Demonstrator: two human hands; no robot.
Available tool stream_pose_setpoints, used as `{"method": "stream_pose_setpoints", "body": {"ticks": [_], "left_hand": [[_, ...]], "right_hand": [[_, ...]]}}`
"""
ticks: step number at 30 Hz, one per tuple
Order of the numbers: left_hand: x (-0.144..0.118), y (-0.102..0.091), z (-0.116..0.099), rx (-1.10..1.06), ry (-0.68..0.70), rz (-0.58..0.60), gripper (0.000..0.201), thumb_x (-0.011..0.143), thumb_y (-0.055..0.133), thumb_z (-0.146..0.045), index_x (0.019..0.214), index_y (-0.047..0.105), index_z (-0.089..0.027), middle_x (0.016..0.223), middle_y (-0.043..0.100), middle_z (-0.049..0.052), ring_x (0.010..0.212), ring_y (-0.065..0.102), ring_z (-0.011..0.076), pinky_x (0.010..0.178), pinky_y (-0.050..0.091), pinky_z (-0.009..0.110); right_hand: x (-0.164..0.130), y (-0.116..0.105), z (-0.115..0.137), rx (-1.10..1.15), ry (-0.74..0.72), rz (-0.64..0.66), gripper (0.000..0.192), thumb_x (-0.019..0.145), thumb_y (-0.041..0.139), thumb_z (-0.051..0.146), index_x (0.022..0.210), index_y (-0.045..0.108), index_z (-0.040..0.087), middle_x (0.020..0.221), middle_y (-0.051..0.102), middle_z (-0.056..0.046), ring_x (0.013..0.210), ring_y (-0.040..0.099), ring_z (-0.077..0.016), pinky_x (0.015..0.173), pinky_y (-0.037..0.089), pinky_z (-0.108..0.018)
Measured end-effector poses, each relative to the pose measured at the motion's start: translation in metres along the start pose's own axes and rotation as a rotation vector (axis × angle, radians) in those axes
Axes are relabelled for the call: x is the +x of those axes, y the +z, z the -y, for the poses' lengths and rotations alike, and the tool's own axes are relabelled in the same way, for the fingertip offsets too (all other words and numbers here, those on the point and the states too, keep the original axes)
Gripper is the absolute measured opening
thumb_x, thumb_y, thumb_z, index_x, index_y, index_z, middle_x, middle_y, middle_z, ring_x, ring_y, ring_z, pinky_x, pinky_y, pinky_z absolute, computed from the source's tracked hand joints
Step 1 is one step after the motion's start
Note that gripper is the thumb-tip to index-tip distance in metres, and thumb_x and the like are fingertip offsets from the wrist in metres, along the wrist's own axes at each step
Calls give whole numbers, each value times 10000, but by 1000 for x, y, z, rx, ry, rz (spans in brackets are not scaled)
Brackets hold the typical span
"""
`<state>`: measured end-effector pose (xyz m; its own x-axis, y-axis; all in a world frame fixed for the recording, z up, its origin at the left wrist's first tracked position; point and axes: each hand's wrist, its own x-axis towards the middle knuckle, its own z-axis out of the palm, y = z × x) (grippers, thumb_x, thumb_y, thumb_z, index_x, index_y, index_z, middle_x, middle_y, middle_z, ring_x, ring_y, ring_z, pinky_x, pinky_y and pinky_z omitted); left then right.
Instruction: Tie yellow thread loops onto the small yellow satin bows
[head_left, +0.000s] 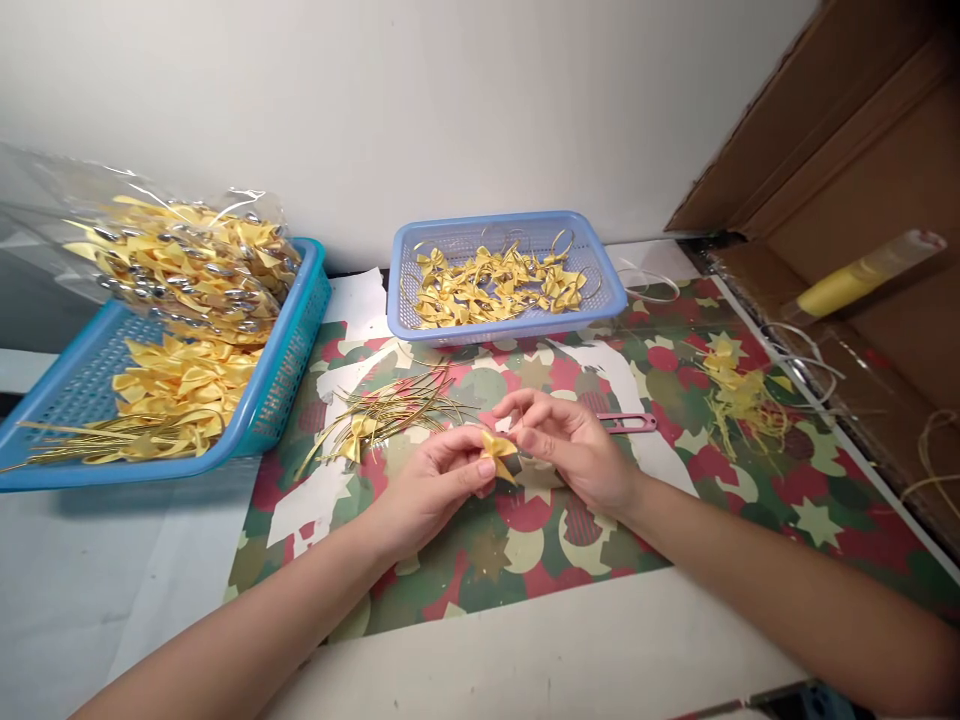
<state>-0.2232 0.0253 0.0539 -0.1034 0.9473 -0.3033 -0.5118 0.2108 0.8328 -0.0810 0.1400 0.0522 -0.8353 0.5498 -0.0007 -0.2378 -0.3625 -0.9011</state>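
Over the middle of the mat (570,540), both hands meet on one small yellow bow (498,452). The left hand (427,490) pinches it between thumb and forefinger; the right hand (574,450) has its fingertips closed on the bow's other side, though what it grips there, perhaps a thin gold tie, is too small to tell. No writing or label can be read anywhere.

The bow looks like glossy satin ribbon, folded into pointed wings. The mat is a shiny sheet printed with red, green and cream circles and stars, lying on a plain white table (525,660) against a white wall.

Just left of the hands lies a loose sheaf of gold ties (390,410). Behind the hands stands a pale blue mesh basket (600,290) of finished bows with gold loops. At far left a larger teal basket (292,370), tipped up, holds more bows and a clear crinkled bag (172,250) of them. Pink tweezers (626,423) lie just beyond the right hand. Ribbon scraps (739,395) sit well to the right, near a brown cardboard box (862,200) with a yellow tube (855,280) in it.
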Motion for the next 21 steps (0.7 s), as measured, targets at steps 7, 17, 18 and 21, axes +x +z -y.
{"method": "stream_pose_setpoints", "body": {"ticks": [7, 17, 18, 21], "left_hand": [[-1, -6, 2, 229, 255, -206, 148, 742, 780, -341, 769, 709, -214, 687, 530, -18, 548, 479, 89, 472, 409, 205], [-6, -9, 4, 240, 189, -234, 171, 773, 760, -347, 903, 763, -236, 734, 745, 18, 485, 624, 127, 485, 516, 248], [-7, -8, 2, 281, 206, -232, 151, 791, 740, -330, 905, 762, -234, 720, 746, 19, 481, 626, 132, 484, 520, 255], [-10, -4, -3, 562, 392, -230, 99, 830, 668, -233, 871, 759, -230, 751, 754, 29, 579, 660, 161, 537, 533, 280]], "right_hand": [[-5, -1, -4, -103, -18, -51, 231, 856, 687, 399, 752, 640, 198, 724, 662, -9, 697, 606, -119, 681, 502, -260], [-6, -2, 7, -122, -118, -41, 195, 910, 609, 314, 752, 619, 201, 720, 633, 5, 674, 581, -103, 660, 465, -248], [-5, -2, 16, -98, -159, -55, 184, 920, 594, 301, 762, 621, 210, 726, 630, 8, 684, 580, -104, 668, 464, -249], [-3, 1, 58, -104, -307, -108, 166, 928, 581, 323, 783, 599, 243, 714, 583, 15, 697, 574, -119, 690, 473, -273]]}}
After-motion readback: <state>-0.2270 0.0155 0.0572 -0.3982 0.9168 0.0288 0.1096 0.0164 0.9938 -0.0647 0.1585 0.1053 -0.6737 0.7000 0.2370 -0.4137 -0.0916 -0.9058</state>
